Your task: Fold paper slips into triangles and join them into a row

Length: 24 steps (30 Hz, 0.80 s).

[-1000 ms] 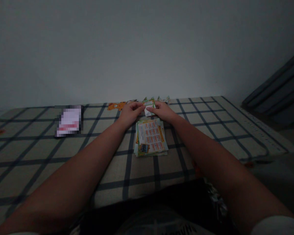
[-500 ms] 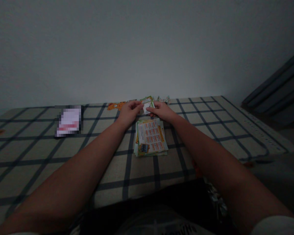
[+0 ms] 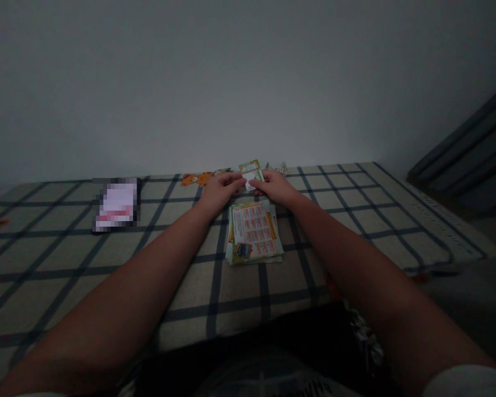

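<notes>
In the head view, a small white-and-green printed paper card point(image 3: 254, 177) is held up near the far edge of the cloth, with a green and orange printed upper part showing behind its white part. My right hand point(image 3: 276, 188) pinches the card from the right, thumb on its front. My left hand point(image 3: 222, 190) has its fingers pressed together at the card's left edge. Nearer to me lies a loosely squared stack of printed paper cards point(image 3: 256, 229), the top one covered in orange-red blocks of print.
A checked cloth point(image 3: 182, 300) covers the surface. A blurred-out phone-like device point(image 3: 116, 204) lies to the left. Crumpled foil-like scraps point(image 3: 278, 167) sit behind my right hand. A plain wall point(image 3: 248, 82) rises beyond the far edge; a dark striped curtain-like fabric point(image 3: 471, 146) hangs at right.
The card between my hands has shifted slightly right and its upper printed part shows more upright. My left hand has followed a little to the right. The stack has not moved.
</notes>
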Each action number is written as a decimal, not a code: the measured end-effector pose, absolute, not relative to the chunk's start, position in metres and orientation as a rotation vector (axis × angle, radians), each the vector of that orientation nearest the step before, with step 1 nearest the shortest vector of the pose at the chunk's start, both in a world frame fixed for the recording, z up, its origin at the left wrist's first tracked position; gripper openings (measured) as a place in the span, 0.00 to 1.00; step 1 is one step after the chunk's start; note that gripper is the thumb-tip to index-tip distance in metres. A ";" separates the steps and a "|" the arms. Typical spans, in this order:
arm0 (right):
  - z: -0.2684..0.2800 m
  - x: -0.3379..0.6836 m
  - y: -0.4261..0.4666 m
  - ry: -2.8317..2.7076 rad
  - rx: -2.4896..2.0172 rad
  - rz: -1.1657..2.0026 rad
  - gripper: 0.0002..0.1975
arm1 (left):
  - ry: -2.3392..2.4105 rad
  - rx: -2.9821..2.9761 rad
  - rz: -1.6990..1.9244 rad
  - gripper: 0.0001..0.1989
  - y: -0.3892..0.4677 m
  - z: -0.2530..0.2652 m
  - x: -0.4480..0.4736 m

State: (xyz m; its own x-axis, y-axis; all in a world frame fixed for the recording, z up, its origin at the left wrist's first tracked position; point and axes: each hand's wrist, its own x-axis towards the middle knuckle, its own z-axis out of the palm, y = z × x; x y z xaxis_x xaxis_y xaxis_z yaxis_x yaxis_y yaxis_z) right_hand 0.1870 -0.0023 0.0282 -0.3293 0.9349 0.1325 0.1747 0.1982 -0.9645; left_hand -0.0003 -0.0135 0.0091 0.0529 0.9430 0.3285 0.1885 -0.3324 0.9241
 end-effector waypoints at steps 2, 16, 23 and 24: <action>0.028 0.187 -0.001 -1.675 -1.057 1.180 0.02 | 1.181 1.647 1.283 0.16 -0.014 0.009 -0.001; 0.025 0.188 -0.001 -1.658 -1.053 1.220 0.02 | 1.102 1.647 1.259 0.15 -0.011 0.004 -0.001; 0.031 0.187 -0.006 -1.569 -0.990 1.262 0.02 | 1.168 1.573 1.285 0.10 -0.015 0.008 0.000; 0.032 0.187 -0.006 -1.562 -0.990 1.269 0.02 | 1.173 1.564 1.287 0.09 -0.016 0.009 0.000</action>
